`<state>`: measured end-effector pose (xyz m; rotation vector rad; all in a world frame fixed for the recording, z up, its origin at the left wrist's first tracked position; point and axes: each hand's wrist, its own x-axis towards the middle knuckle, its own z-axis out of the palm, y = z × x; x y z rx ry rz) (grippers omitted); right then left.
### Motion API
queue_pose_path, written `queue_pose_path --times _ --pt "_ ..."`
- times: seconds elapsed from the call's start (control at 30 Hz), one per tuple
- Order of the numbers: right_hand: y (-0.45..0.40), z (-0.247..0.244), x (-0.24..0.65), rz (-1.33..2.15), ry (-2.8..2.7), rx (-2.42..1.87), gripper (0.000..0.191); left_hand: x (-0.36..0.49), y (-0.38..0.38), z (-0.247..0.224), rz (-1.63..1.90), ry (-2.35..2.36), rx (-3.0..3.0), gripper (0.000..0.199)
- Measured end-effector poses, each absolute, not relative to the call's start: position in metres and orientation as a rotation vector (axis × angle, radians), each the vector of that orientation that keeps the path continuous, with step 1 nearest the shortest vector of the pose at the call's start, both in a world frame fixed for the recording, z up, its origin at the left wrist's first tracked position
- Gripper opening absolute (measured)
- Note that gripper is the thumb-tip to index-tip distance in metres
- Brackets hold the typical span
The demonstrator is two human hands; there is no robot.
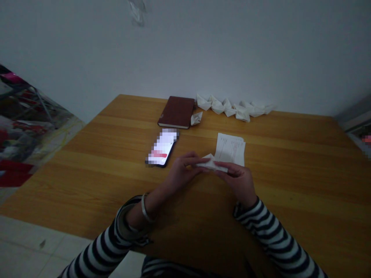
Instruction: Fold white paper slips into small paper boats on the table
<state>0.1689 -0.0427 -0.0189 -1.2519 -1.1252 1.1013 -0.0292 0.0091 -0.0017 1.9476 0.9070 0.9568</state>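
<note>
A partly folded piece of white paper is held between both hands above the wooden table. My left hand pinches its left end with thumb and fingers. Its right end is gripped the same way by my right hand. Just behind the right hand lies a small stack of printed paper sheets, its lower edge partly hidden. A lit phone rests to the left of my left hand.
A brown notebook lies near the back edge, with one small folded paper boat beside it. Several more folded paper boats stand in a row along the wall. The wooden table meets the wall at the back.
</note>
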Motion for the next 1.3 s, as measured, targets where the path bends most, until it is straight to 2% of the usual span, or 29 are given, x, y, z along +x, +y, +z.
queue_pose_path --times 0.17,0.33,0.4,0.6,0.8,0.9,1.0,1.13,1.3 --pt "-0.046 -0.022 0.172 0.717 -1.375 -1.377 0.012 -0.032 0.005 -0.006 0.877 1.064 2.241 0.018" --pt "-0.045 -0.02 0.174 0.214 -1.646 -1.368 0.014 -0.028 0.001 -0.004 0.785 1.073 2.332 0.019" --pt "-0.045 -0.018 0.171 0.129 -1.714 -1.333 0.014 -0.026 -0.001 -0.003 0.744 0.993 2.34 0.021" --pt "-0.052 -0.021 0.162 0.176 -1.863 -1.269 0.018 -0.025 -0.008 -0.005 0.655 1.041 2.257 0.019" --pt "-0.049 -0.025 0.164 0.324 -1.525 -1.417 0.019 -0.021 -0.003 -0.002 0.634 0.855 1.895 0.024" --pt "-0.047 -0.026 0.165 0.465 -1.314 -1.448 0.015 -0.021 -0.001 -0.001 0.612 0.723 1.79 0.034" --pt "-0.047 -0.025 0.165 0.533 -1.159 -1.46 0.022 -0.021 -0.001 -0.003 0.726 0.805 1.724 0.041" --pt "-0.049 -0.024 0.158 0.669 -1.336 -1.492 0.022 -0.018 -0.004 -0.01 0.993 1.021 1.686 0.038" --pt "-0.051 -0.027 0.15 0.803 -1.535 -1.405 0.039 -0.011 -0.013 -0.009 0.864 0.859 1.768 0.033"
